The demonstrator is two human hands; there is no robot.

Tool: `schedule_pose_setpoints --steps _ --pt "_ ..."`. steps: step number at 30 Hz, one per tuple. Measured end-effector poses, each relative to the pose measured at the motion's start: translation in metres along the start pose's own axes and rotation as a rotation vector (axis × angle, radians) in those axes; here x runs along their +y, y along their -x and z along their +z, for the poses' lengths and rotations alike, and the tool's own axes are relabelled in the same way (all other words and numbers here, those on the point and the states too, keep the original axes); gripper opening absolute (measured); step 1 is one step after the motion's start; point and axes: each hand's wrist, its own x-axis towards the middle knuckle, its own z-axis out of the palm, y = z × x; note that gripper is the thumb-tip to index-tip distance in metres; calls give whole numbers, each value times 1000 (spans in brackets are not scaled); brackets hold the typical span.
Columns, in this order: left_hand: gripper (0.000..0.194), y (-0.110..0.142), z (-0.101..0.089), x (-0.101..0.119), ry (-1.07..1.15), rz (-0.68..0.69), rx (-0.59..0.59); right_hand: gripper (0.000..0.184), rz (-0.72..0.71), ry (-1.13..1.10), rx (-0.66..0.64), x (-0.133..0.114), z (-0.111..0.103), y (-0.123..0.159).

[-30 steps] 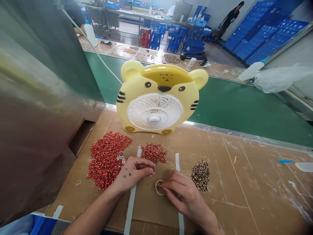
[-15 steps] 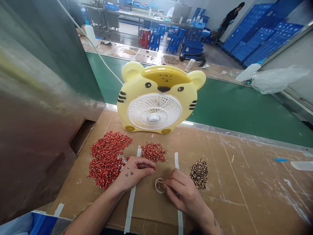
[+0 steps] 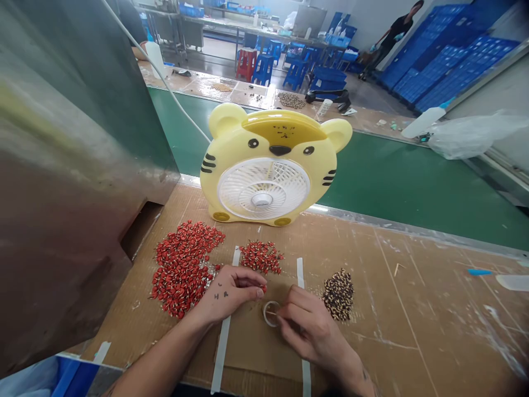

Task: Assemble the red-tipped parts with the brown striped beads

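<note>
Above the desk [image 3: 392, 325], the left hand [image 3: 229, 292], inked "H R", pinches a red piece [image 3: 264, 288]; the right hand [image 3: 308, 320], a thin stick [image 3: 271, 313].

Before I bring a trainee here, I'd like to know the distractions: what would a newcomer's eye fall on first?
Probably the big yellow animal-faced fan, standing at the back of the table. Next, the large red pile left of the left hand, then the small pale ring beside the right hand.

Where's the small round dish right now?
Lower middle of the head view: the small round dish sits on the cardboard between the two pale tape strips, just left of the right hand.
</note>
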Motion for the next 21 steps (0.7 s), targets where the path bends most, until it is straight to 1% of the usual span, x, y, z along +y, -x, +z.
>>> schedule_pose_setpoints --steps 5,11,13,15,17,21 --pt "13 1 1 3 -81 2 -27 16 17 -15 14 0 0 -3" --pt "12 -1 -1 -1 -77 4 -16 19 10 -10 36 -2 -2 -6" --pt "13 -1 0 -1 -79 -3 -9 20 10 -40 43 -1 -4 -5" --pt "13 0 0 0 -84 -14 -5 17 35 -103 93 1 -8 -4" --pt "13 0 1 1 -80 -22 -7 13 70 -185 173 1 -12 -5" --pt "13 0 0 2 -78 -11 -21 13 105 -297 309 -2 -14 -10"
